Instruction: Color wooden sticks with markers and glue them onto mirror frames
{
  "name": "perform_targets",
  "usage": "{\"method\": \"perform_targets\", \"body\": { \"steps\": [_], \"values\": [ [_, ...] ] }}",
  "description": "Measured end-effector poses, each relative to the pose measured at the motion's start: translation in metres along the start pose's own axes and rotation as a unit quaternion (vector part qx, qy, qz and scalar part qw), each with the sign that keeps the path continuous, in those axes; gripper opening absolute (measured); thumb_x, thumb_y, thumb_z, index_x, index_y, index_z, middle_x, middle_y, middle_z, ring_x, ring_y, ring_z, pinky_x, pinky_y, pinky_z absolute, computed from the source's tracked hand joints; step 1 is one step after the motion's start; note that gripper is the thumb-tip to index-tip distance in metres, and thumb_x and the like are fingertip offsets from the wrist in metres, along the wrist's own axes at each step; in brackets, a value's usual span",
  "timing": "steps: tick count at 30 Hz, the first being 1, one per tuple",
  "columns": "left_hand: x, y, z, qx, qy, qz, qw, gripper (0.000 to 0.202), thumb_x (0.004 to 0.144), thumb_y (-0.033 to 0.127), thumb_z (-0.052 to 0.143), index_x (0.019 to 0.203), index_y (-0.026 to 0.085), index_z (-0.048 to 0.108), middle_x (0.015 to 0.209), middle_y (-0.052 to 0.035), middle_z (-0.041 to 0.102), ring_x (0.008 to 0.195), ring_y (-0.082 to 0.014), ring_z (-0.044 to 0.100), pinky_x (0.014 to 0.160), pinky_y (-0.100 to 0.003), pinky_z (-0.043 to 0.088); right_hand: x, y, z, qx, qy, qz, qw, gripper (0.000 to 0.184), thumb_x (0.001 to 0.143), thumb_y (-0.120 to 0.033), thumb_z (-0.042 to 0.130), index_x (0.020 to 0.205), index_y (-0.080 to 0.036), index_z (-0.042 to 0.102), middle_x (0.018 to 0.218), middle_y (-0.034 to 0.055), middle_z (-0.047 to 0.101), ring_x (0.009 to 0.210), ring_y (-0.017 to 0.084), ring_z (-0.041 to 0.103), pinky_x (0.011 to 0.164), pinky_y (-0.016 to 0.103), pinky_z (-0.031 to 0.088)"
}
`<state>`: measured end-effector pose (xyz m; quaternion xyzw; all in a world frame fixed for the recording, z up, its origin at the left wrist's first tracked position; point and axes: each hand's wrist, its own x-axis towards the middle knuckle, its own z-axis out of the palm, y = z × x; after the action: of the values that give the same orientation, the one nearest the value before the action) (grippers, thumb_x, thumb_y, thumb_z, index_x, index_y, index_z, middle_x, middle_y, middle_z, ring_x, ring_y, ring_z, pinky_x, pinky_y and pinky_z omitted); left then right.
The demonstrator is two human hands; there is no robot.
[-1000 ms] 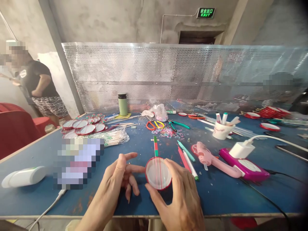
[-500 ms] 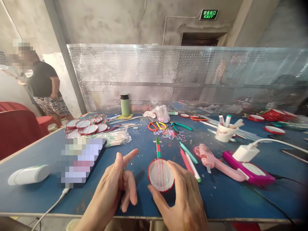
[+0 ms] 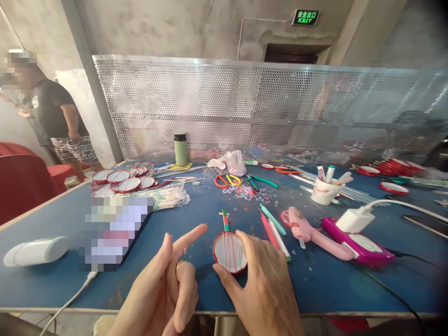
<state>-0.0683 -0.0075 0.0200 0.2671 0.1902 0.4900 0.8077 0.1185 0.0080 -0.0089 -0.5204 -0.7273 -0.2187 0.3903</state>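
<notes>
Disc (image 3: 227, 249) with a red rim and striped stick (image 3: 225, 219) is near the middle of the tabletop's (image 3: 336, 287) front edge, rim pinched by the right hand's (image 3: 262, 275) thumb and fingers; the left hand (image 3: 163, 284), fingers spread, is empty beside it. Probably light, its strands delicate; the stiffer-looking rim seems the safest hold

Glue gun (image 3: 317, 240) on blue table (image 3: 325, 289)

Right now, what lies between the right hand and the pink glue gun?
In the head view, a pinkish-red pen, a green-ended white pen and a teal pen lie there.
</notes>
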Motion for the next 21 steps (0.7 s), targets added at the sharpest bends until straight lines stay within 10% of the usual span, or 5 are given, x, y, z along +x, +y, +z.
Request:
{"method": "perform_targets", "body": {
  "steps": [21],
  "values": [
    [0.0035, 0.0019, -0.0011, 0.030, 0.015, -0.007, 0.999, 0.067, 0.099, 0.057, 0.041, 0.148, 0.012, 0.044, 0.043, -0.0009, 0.059, 0.028, -0.0067, 0.041, 0.034, -0.015, 0.026, 0.0064, 0.0006, -0.0057, 0.023, -0.032, -0.031, 0.999, 0.051, 0.094, -0.067, 0.045, 0.104, -0.019, 0.059, 0.092, 0.0075, 0.071, 0.084, 0.027, 0.063, 0.072, 0.040, 0.040]
  ]
}}
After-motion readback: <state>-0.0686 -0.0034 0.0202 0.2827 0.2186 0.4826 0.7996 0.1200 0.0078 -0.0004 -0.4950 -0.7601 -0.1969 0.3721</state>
